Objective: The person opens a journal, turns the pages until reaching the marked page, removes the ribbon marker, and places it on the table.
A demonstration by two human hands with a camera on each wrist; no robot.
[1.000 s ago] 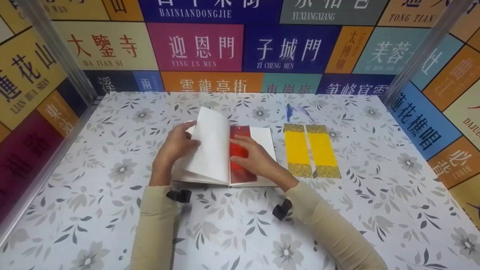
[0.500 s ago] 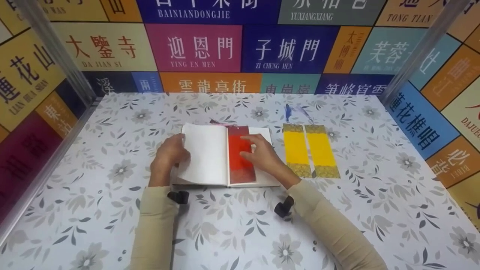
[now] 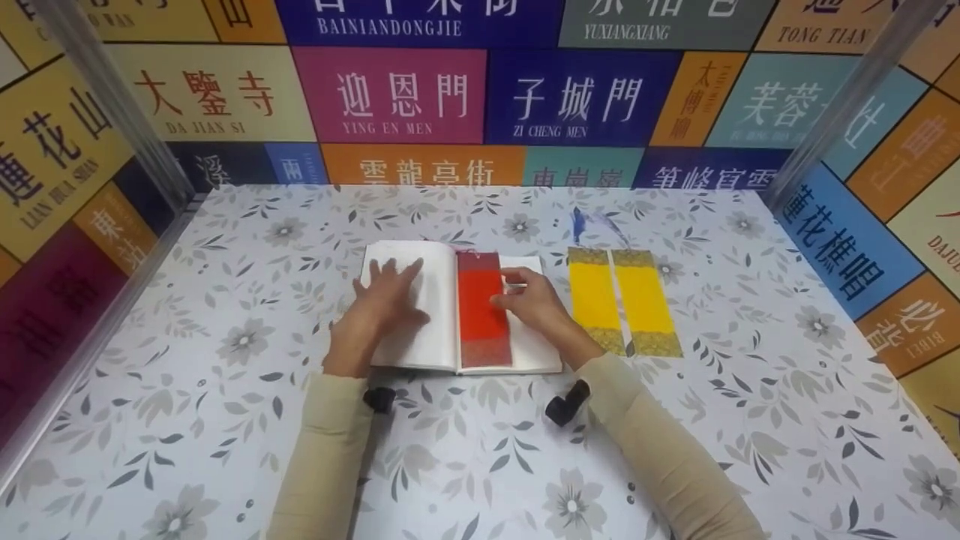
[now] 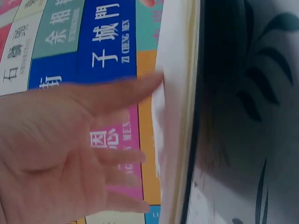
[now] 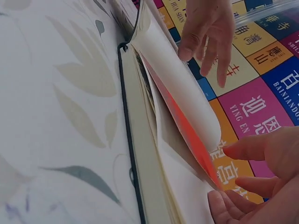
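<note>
An open notebook [image 3: 431,352] with blank white pages lies on the table. A red bookmark [image 3: 480,307] with darker ends lies along its inner fold, on the right-hand page [image 5: 182,168]. My left hand [image 3: 384,304] is spread over the left page [image 3: 442,281], fingers apart; the left wrist view shows its thumb reaching to the page. My right hand [image 3: 536,300] is at the bookmark's right edge, thumb over that edge and fingers bent. In the right wrist view, fingertips [image 5: 217,205] meet the page beside the bookmark, and the thumb stands apart from them.
Two yellow bookmarks [image 3: 592,300] with patterned gold ends lie side by side to the right of the notebook, a blue tassel [image 3: 577,225] above them. A flower-patterned cloth [image 3: 465,457] covers the table. Colourful sign-printed panels [image 3: 390,94] stand behind.
The left hand has laid a lifted page down to the left and moved inward onto it. My right hand has shifted from on top of the red bookmark to its right edge.
</note>
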